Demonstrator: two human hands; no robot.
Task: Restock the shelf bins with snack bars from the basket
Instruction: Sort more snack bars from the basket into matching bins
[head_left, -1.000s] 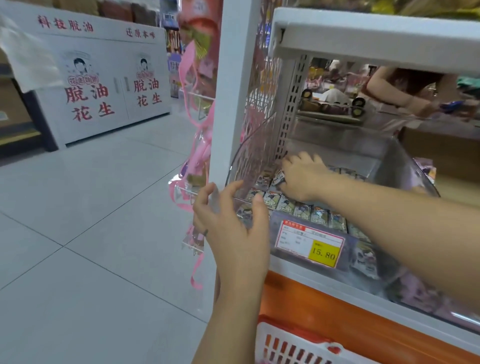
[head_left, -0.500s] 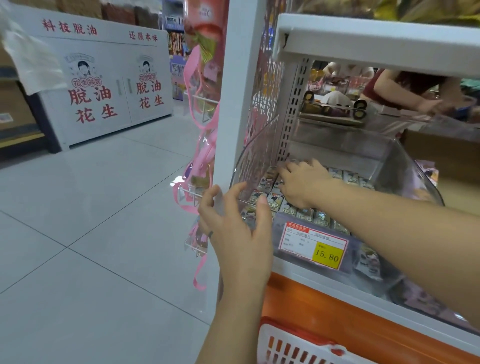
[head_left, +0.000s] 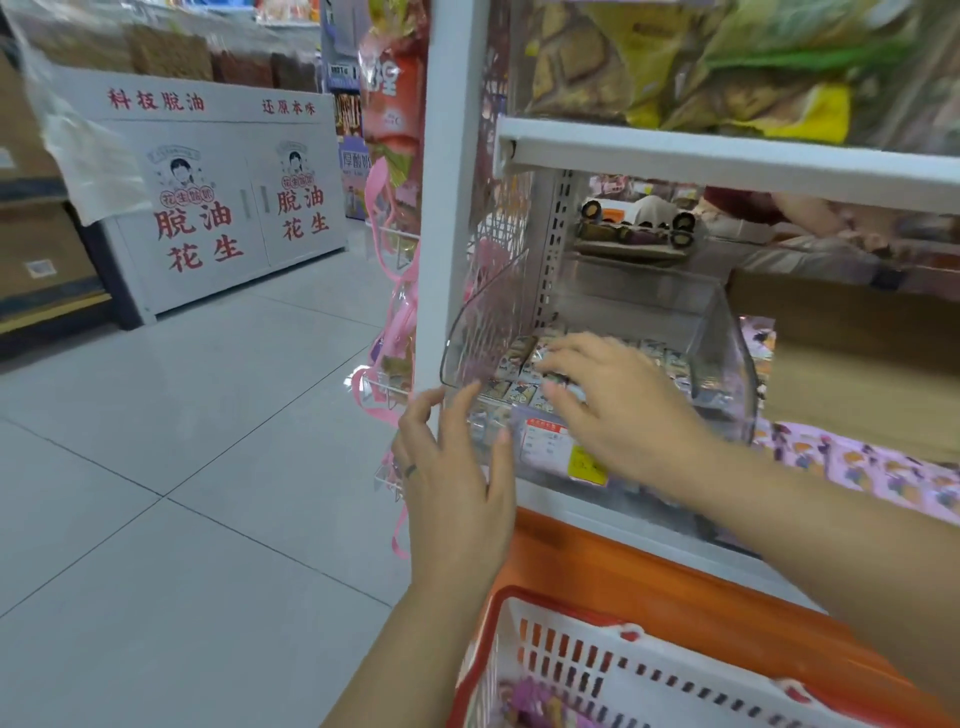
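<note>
- The clear plastic shelf bin with curved side walls (head_left: 480, 327) sits at the left end of the white metal shelf (head_left: 582, 512), its front carrying a white, red and yellow price label (head_left: 558, 449).
- The left hand (head_left: 457, 483) is released, its fingers straight. They lie against the bin's front-left corner, with the thumb on the front face. I judge this to be a brace, so the light bin does not slide or tip while the other hand works inside.
- The right hand (head_left: 618, 405) reaches over the low front lip with its palm down. Its fingers are spread and nearly flat on the small wrapped snack bars (head_left: 519, 366) and grasp nothing that I can see. This looks like pressing and squaring the bars into rows.
- The bars cover the bin floor in a shallow layer, with plenty of wall height above them, so the bin looks to have room for more.
- The red-rimmed white lattice plastic basket (head_left: 566, 649) is directly below the shelf, close to the person's body, probably so each reach for stock is short.
- Purple-wrapped packets (head_left: 532, 699) show at its bottom, blurred, so some stock appears left to shelve.
- The likely next need is a free hand going down to the basket.
</note>
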